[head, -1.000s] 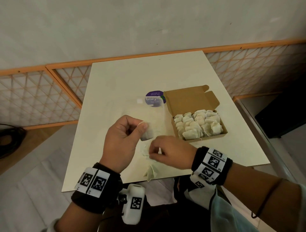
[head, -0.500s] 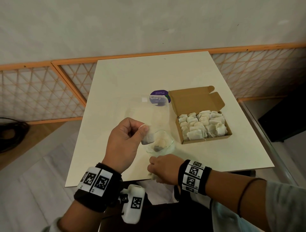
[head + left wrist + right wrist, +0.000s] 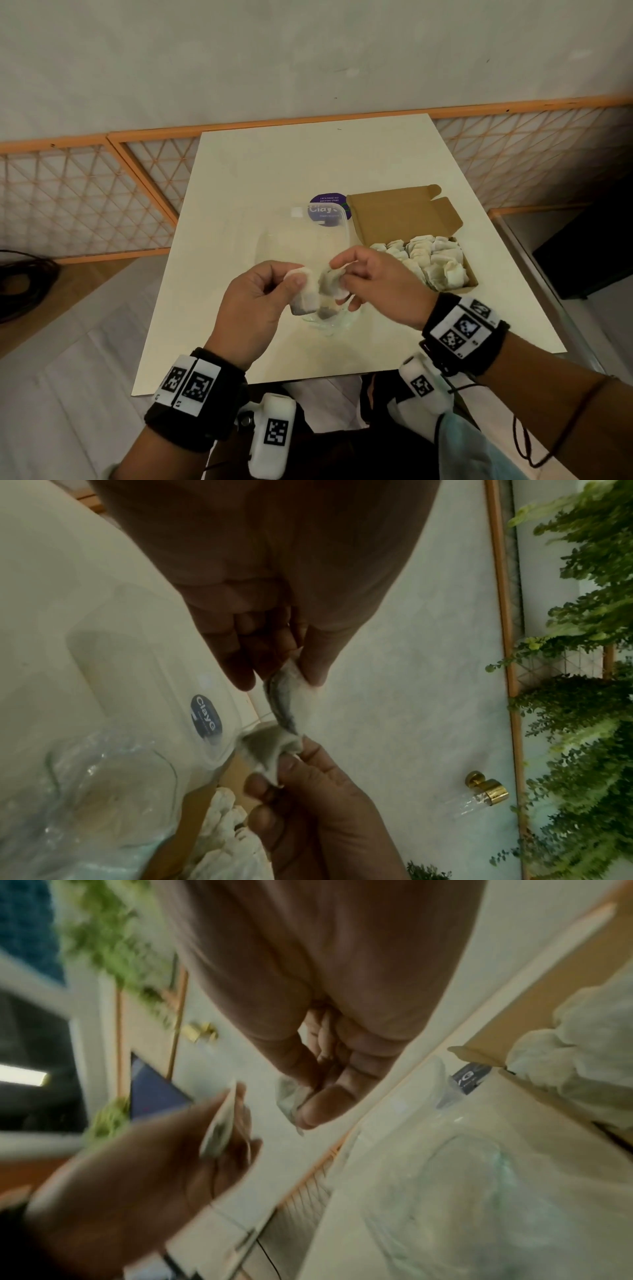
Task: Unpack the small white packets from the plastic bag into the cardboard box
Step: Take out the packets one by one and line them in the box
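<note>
Head view, items listed largest to smallest, each placed relative to the cardboard box.

1. Desk: we record a pale rectangular top that carries the box and the bag.
2. Cardboard box: it sits open on the desk with its lid flap folded back on the far side. We count many small white packets crowded inside it.
3. Plastic bag: clear and crumpled, it lies just beside the box on its left and reaches toward the near desk edge. A round purple label shows through it near the box's far left corner; the left wrist view reads the label as "Clay".
4. Left hand: we place it left of the box, above the bag. Its grip pinches one packet between thumb and forefinger; the left wrist view shows that packet edge-on below the thumb.
5. Right hand: we place it just in front of the box's near left corner. Its grip pinches a second packet, crumpled, at the fingertips. The two packets look to touch in the left wrist view, where the second one sits against the lower end of the first.
6. Right wrist view: blurred; we make out only the right hand with the crumpled packet at its fingers.
</note>
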A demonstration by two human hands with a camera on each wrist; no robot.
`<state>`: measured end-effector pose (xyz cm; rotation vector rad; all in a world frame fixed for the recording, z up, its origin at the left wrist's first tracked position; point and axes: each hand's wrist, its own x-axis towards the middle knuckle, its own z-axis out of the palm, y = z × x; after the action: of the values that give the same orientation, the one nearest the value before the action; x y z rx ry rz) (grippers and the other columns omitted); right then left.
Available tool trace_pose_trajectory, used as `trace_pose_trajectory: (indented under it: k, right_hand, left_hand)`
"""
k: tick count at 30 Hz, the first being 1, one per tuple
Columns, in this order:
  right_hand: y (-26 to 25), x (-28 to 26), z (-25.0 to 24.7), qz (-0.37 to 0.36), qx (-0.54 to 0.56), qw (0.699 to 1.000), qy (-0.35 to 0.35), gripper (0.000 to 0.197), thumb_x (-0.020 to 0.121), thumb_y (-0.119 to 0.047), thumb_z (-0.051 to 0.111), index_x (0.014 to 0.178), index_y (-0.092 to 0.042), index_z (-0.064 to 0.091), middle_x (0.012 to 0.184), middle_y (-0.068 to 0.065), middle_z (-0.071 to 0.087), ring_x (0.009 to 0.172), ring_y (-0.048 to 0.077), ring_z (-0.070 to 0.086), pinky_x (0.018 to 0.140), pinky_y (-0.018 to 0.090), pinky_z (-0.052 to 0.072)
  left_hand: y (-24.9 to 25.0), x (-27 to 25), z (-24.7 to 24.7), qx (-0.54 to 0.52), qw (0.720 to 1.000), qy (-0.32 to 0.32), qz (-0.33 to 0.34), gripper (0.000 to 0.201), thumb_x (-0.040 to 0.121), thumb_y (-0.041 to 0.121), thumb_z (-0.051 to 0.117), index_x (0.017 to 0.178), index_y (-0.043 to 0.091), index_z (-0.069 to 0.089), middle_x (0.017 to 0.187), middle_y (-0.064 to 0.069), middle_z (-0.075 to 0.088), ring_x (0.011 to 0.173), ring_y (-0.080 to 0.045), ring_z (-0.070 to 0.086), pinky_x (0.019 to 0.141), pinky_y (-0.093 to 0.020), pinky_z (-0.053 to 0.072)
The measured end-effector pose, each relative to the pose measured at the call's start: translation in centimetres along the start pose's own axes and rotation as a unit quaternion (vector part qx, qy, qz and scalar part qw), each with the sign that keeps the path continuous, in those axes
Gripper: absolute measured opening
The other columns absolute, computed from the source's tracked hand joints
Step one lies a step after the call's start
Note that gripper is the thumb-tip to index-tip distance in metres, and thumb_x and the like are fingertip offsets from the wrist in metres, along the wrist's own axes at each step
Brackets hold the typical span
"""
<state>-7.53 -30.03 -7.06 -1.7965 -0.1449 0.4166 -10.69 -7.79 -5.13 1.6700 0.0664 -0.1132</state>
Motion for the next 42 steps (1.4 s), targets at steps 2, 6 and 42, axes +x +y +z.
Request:
trace_pose_trajectory:
  k: [2, 6, 42]
  right_hand:
    - [-0.7, -0.1, -0.5, 0.022, 0.113, 0.993, 0.011, 0.019, 0.101, 0.003, 0.057, 0.116, -0.009, 0.061, 0.101, 0.025, 0.073, 0.077, 0.026, 0.076, 0.063, 0.029, 0.06]
    - [-1.2, -0.4, -0.7, 0.03, 0.258, 0.966, 0.002, 0.021, 0.1, 0.004, 0.058, 0.116, -0.009, 0.06, 0.096, 0.017, 0.071, 0.079, 0.023, 0.071, 0.071, 0.034, 0.06]
    - [0.6, -2.2, -2.6, -0.034, 0.091, 0.995, 0.028, 0.02, 0.09, -0.011, 0.077, 0.102, -0.002, 0.064, 0.088, 0.013, 0.073, 0.078, 0.017, 0.065, 0.074, 0.029, 0.052]
  left_hand:
    - [-0.1, -0.1, 0.4, -0.004, 1.0, -0.018, -0.011, 0.008, 0.091, 0.024, 0.075, 0.096, 0.018, 0.079, 0.093, -0.002, 0.079, 0.087, -0.018, 0.071, 0.094, -0.044, 0.057]
    - [0.2, -0.1, 1.8, -0.016, 0.998, -0.037, -0.039, 0.012, 0.087, 0.029, 0.079, 0.094, 0.019, 0.079, 0.114, 0.003, 0.077, 0.102, -0.028, 0.072, 0.103, -0.055, 0.053]
    - [0.3, 0.9, 5.4, 0.027, 0.996, -0.079, 0.022, 0.006, 0.093, 0.017, 0.074, 0.093, 0.012, 0.076, 0.089, -0.003, 0.078, 0.08, -0.01, 0.071, 0.072, -0.024, 0.057]
